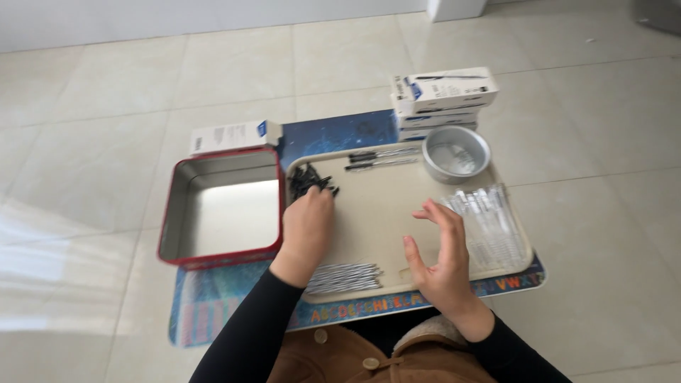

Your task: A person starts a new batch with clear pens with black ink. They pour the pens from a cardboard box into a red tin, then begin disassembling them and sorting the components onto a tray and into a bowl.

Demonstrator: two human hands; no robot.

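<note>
We've got a beige plastic tray [383, 213] sitting on a dark blue starry play mat [340, 131] with rainbow-coloured letters along its edge. Left of it there's a red-rimmed square metal tin [221, 206], silvery inside. Little black pen caps [309, 180] pile up in the tray corner, clear plastic pen barrels [489, 223] on the right, plus white cardboard boxes with blue accents [441, 96]. Our sleeves are black, floor's pale cream tile [106, 106].

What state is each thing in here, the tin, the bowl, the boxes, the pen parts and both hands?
Red tin: open, lid off, empty.
Metal bowl: upright, contents unclear.
Stacked white boxes: closed.
Single white box: closed, lying flat.
Black small parts: loose pile on the tray.
Clear barrels: lying in a row.
Left hand: palm down on the black parts.
Right hand: open, empty, above the tray.
</note>
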